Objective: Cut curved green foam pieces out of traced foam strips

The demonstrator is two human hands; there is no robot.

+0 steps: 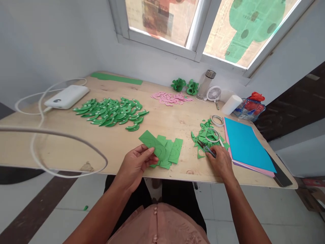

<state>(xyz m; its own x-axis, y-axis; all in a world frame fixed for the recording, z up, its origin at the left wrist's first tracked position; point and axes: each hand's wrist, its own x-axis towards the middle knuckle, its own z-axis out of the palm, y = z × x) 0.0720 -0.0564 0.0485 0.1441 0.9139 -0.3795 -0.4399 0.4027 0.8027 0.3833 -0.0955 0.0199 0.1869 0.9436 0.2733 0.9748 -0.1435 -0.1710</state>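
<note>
Left: green paper crescents [111,112] lie piled on the worktop [101,145]. Centre: the left hand [137,164] pinches a curve-marked green paper rectangle [150,139]; its thumb covers part of the outline. Right: the right hand [221,160] grips scissors [210,151] over offcuts, handles partly hidden. Step, apparently: cutting out; next cut calls for blades aligned to outline.

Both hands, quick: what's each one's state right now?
Left hand: closed, holding green paper.
Right hand: at the scissors; firm grip cannot be told.

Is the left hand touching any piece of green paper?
Touching: the head view shows the left hand holding a green paper piece, the thumb lying on it.
</note>
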